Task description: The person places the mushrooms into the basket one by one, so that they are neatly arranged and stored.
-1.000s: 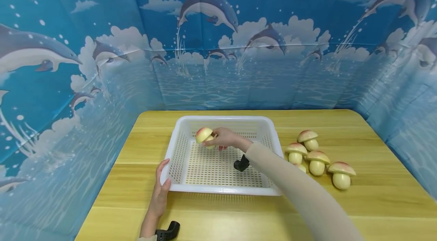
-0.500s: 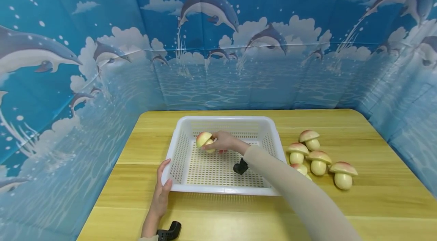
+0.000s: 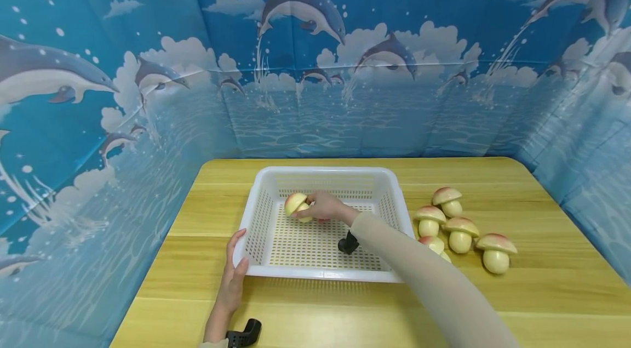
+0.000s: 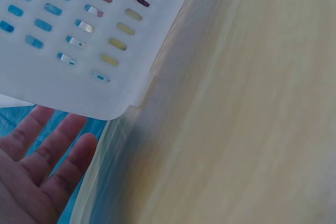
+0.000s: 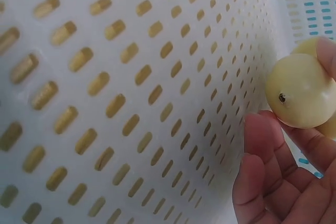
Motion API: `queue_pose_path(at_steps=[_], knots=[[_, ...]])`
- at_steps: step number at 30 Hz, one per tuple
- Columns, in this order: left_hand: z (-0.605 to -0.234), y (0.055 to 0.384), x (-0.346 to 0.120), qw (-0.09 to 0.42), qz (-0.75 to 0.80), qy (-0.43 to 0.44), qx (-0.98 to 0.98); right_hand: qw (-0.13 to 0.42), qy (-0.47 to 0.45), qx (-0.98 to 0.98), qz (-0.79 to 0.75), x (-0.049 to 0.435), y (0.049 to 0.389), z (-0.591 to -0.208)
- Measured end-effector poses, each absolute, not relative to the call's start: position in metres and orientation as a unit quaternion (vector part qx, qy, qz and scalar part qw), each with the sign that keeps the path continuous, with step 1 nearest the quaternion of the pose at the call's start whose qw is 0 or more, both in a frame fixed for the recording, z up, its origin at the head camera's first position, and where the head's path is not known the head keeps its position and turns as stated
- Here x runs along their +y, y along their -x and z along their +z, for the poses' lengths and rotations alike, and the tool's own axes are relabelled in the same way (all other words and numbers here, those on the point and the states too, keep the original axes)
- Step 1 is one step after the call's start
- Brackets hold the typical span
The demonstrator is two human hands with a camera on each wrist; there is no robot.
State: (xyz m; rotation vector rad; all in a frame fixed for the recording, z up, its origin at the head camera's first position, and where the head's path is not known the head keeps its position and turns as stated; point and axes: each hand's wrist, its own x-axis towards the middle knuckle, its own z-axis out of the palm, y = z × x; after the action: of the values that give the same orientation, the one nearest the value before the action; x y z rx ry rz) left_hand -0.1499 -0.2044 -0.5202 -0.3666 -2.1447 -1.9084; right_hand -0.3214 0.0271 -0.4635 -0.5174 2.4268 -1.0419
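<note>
In the head view, my right hand [image 3: 327, 206] reaches into a white plastic basket [image 3: 322, 272] and holds a toy mushroom [image 3: 296, 203] low at its back left. The mushroom has a cream stem and a pink-tinged cap. Its rounded stem end [image 5: 299, 95] faces the right wrist camera, with fingertips on it. Whether it touches the basket floor I cannot tell. My left hand [image 3: 231, 282] spans the basket's front left corner, thumb at the front and fingers along the left side. Those fingers look straight in the left wrist view, reaching the basket edge.
Several more toy mushrooms [image 3: 460, 235] sit on the wooden table [image 3: 557, 282] right of the basket, one partly covered by the right sleeve [image 3: 419, 266]. A blue dolphin-print curtain [image 3: 315, 118] surrounds the table's back and sides.
My right hand has lowered the mushroom a little inside the basket, and its cap has tilted. My left hand stays at the basket corner.
</note>
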Motion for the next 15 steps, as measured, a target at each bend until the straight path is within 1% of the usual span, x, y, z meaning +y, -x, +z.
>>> queue_pose_path(at_steps=[8,15], knots=[[-0.5183,0.1495,-0.2038,0.124,-0.655,0.129,-0.734,0.215,0.194,0.896,-0.336,0.0273,0.3213,-0.4650],[-0.5176,0.1489,-0.2029,0.124,-0.656,0.128,-0.734,0.218,0.189,0.893,-0.346,0.0282,0.3196,-0.4651]])
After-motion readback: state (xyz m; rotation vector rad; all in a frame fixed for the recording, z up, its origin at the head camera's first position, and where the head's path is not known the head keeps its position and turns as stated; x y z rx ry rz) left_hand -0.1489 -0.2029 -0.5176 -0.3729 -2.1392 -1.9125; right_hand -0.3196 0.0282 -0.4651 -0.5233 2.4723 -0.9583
